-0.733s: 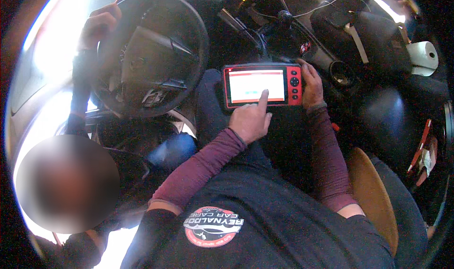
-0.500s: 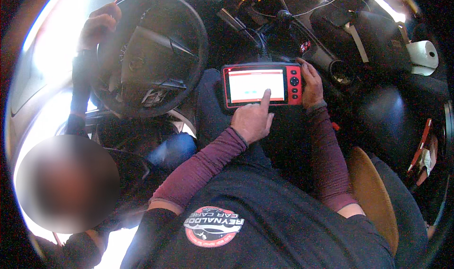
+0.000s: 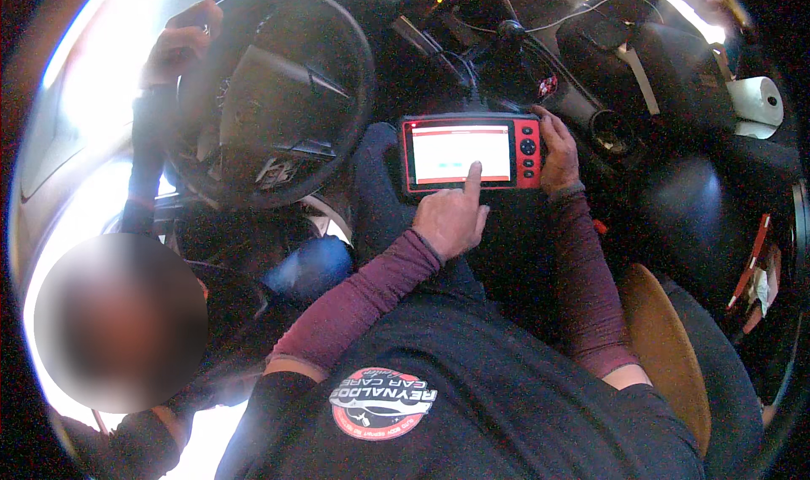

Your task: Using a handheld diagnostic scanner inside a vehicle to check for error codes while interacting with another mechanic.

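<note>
A red and black car diagnostic scanner (image 3: 462, 186) rests over my lap, its lit screen (image 3: 443, 148) mostly white with red bands. Around its right end, beside the round and small buttons, my right hand (image 3: 559, 153) is closed, with the fingers partly hidden behind the casing. My left hand (image 3: 449, 218) holds nothing. Its index finger stretches up over the lower right of the screen, and the thumb stands apart. Whether the fingertip touches the glass I cannot tell. Maroon sleeves cover both forearms.
A steering wheel (image 3: 364, 100) stands at the upper left, with another person's hand (image 3: 179, 45) near its rim. That person leans in at the left. A cable (image 3: 582, 9) crosses the console. A paper roll (image 3: 753, 99) lies on the far right.
The scanner has shifted very slightly to the right in the picture. My left index finger stays over the same part of the screen. My right hand keeps its hold.
</note>
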### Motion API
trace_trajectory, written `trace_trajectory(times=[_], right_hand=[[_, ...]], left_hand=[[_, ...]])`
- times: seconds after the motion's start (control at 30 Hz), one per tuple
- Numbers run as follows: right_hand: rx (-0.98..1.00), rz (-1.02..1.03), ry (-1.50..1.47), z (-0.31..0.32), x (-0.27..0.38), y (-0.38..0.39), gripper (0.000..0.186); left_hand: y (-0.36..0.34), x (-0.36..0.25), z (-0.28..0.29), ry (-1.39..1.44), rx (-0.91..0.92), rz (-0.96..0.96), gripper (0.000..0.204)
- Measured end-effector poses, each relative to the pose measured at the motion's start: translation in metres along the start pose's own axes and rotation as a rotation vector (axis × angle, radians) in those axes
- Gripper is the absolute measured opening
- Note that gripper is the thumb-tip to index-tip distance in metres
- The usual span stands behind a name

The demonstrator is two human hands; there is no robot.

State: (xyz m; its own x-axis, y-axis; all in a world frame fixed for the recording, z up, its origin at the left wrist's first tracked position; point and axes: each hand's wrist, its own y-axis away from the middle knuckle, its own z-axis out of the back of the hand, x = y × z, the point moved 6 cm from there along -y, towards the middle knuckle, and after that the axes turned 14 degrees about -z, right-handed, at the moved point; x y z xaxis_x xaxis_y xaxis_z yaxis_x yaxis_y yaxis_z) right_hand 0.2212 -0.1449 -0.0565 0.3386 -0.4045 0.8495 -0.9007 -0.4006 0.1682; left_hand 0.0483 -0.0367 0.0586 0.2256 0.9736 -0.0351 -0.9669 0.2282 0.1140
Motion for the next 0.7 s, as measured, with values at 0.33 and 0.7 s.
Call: trace_trajectory(times=[0.33,0.7], right_hand=[[0.016,-0.019,-0.063,0.001,-0.005,-0.004,0.039],[0.014,0.022,-0.007,0.002,-0.004,-0.004,0.041]], left_hand=[[0.020,0.009,0.011,-0.012,-0.023,0.058,0.076],[0.019,0.012,0.015,-0.043,-0.062,0.061,0.072]])
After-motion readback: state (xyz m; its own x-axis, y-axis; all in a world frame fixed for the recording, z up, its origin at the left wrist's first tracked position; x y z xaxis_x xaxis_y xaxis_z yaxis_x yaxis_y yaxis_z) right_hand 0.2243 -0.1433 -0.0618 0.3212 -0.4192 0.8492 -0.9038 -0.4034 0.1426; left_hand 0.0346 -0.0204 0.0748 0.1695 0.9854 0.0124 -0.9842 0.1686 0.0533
